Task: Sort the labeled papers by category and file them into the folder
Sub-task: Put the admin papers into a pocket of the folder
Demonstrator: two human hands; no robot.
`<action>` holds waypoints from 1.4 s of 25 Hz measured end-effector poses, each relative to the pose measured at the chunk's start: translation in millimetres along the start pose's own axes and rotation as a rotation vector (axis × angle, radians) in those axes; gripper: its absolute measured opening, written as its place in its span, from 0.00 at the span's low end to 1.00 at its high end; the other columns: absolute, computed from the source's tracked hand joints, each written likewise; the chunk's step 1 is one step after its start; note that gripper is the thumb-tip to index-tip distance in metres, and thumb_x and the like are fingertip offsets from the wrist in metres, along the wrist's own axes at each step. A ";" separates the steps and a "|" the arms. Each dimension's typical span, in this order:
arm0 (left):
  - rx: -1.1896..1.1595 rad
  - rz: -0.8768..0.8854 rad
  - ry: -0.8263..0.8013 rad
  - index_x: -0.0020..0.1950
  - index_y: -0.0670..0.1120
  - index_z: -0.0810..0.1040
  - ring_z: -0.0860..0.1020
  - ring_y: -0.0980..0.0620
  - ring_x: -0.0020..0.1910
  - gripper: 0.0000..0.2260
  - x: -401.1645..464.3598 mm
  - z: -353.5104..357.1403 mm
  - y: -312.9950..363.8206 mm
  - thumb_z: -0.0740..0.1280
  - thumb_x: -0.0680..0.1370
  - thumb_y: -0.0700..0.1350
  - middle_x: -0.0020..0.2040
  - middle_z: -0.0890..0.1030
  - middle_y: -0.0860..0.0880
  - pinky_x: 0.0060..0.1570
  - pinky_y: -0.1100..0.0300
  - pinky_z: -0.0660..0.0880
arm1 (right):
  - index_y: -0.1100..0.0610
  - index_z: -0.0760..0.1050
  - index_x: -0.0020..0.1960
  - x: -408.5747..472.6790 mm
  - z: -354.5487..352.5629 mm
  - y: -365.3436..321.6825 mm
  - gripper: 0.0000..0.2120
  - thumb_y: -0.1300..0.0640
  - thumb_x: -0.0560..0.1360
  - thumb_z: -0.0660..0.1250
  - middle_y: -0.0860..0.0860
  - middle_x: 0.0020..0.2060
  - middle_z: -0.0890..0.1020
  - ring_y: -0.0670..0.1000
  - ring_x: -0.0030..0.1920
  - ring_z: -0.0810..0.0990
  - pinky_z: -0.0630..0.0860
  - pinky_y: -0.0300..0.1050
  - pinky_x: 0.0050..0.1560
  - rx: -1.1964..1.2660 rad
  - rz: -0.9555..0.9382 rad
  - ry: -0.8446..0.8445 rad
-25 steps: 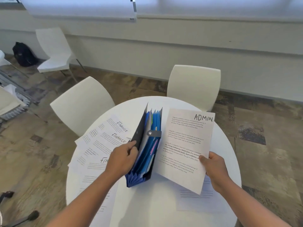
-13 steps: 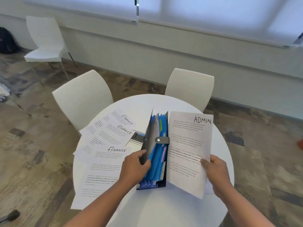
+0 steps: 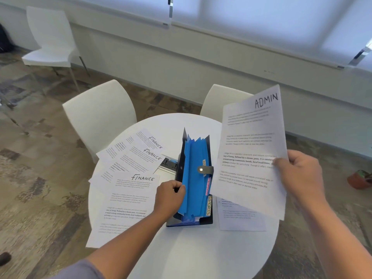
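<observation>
A blue expanding folder (image 3: 194, 178) with a black cover stands open in the middle of the round white table (image 3: 201, 254), its pockets fanned and a tab reading SPORTS on its right side. My left hand (image 3: 170, 197) grips the folder's black left cover. My right hand (image 3: 300, 175) pinches the right edge of a sheet headed ADMIN (image 3: 251, 150), raised above the table to the right of the folder. Three sheets headed FINANCE (image 3: 128, 190) lie overlapping on the table's left.
Another printed sheet (image 3: 239, 216) lies on the table under the raised paper. A small dark object (image 3: 170, 163) peeks out behind the folder. Two white chairs (image 3: 100, 115) stand at the table's far side, a third (image 3: 50, 37) further left. A pot (image 3: 360, 179) sits on the floor, right.
My right hand has lifted the ADMIN sheet up and to the right, away from the folder. My left hand has pulled the cover back, fanning the pockets wider.
</observation>
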State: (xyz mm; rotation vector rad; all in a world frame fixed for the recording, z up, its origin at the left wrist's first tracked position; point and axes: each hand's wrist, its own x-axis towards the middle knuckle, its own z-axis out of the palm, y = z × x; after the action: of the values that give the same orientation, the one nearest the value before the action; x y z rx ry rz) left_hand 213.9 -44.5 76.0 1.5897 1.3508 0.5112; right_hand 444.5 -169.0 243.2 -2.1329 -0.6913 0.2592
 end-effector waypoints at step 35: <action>-0.191 -0.048 -0.096 0.46 0.51 0.80 0.83 0.50 0.49 0.07 4.7 9.7 -20.9 0.67 0.82 0.51 0.51 0.84 0.54 0.42 0.57 0.85 | 0.49 0.74 0.65 -32.2 178.9 45.9 0.14 0.58 0.80 0.66 0.49 0.56 0.78 0.53 0.50 0.81 0.84 0.55 0.51 -0.252 0.072 -0.455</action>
State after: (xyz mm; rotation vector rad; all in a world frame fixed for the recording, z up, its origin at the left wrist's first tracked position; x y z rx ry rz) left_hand 212.2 -45.4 52.6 1.4057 1.2278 0.5121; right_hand 361.5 -88.6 95.7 -2.3653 -0.9468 0.7469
